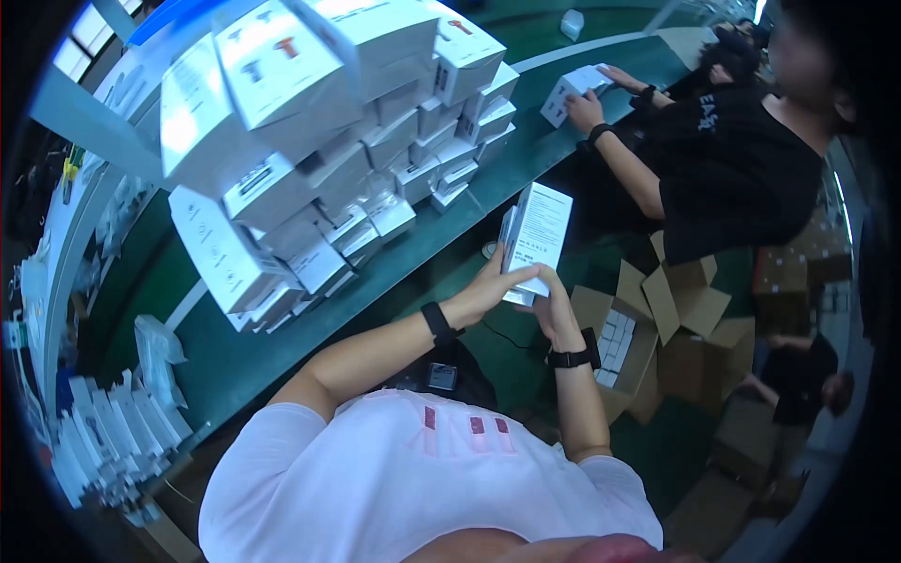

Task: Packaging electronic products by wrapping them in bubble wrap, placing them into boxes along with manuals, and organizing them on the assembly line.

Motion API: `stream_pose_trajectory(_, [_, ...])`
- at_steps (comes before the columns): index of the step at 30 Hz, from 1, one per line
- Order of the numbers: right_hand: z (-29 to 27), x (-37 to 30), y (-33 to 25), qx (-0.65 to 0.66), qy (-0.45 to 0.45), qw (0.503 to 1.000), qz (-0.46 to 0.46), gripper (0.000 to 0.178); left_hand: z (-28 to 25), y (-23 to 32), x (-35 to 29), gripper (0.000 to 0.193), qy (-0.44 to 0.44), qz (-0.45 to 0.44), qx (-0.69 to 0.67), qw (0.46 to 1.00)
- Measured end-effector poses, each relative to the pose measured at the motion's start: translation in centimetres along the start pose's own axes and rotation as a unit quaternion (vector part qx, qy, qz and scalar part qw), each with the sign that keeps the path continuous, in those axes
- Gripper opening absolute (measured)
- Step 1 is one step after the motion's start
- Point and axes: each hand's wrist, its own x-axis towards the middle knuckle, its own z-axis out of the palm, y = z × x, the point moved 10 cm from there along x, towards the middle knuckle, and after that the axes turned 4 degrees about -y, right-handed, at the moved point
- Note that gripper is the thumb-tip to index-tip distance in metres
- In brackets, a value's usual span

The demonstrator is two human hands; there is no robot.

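Beyond the table edge [396,267], left hand [490,286] and right hand [554,297] hold a white box [542,230] midair.

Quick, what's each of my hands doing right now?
Left hand: closed on the lower part of a white box.
Right hand: at that box's lower end; grip can't be told.

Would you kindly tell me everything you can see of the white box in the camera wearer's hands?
The white box looks like card, oblong, with small dark print on the face toward the camera. It leans slightly right, beside the green table. The left hand and right hand grip its lower end. Whether the white strip at its left belongs to it is unclear.
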Motion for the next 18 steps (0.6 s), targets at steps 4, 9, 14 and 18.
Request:
stream_pose_trajectory(4, [-4.4, 9.6, -4.6, -0.05, -0.005, 0.999, 0.02, 0.064, -1.6, 1.5, 9.5, 0.082, 0.084, 0.072, -0.055, 0.992])
stream_pose_trajectory(9, [-8.3, 28.1, -10.9, -0.065, -0.052, 0.997, -0.001, 0.046, -5.6, 5.8, 19.2, 0.07, 0.187, 0.194, -0.009, 0.963])
stream_pose_trajectory(14, [-16.4, 39.5, -12.7, -0.037, -0.041, 0.998, 0.015, 0.063, 2.6, 2.9, 7.1, 0.07, 0.008, 0.071, 0.241, 0.968])
stream_pose_trajectory(18, [-15.1, 42.6, -14.8, -0.03, -0.031, 0.999, -0.001, 0.066, -3.7, -0.8, -10.5, 0.062, 0.164, -0.008, 0.184, 0.969])
